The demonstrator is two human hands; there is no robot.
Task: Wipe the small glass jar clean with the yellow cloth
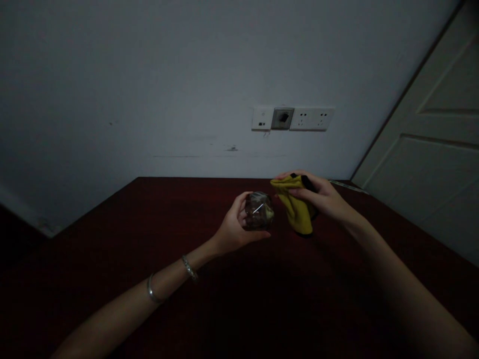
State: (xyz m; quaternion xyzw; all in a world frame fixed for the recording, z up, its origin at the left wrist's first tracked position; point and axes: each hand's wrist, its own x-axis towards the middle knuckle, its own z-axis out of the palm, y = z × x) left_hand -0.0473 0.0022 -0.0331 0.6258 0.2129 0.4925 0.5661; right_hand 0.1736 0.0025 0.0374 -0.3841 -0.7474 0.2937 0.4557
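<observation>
A small, round, see-through glass object, perhaps a cup or jar, is held above the table by my left hand. Fingers wrap its left and far side, and the thumb lies along its near edge. To its right, my right hand grips a yellow cloth with a dark border, pinched between thumb and fingers. The cloth hangs down in folds, a small gap apart from the glass. In the dim light I cannot tell what, if anything, is inside the glass.
A dark red table spreads beneath both hands and meets a pale wall at its back edge. Wall sockets and a grey outlet plate sit above it. At the right stands a white panelled door.
</observation>
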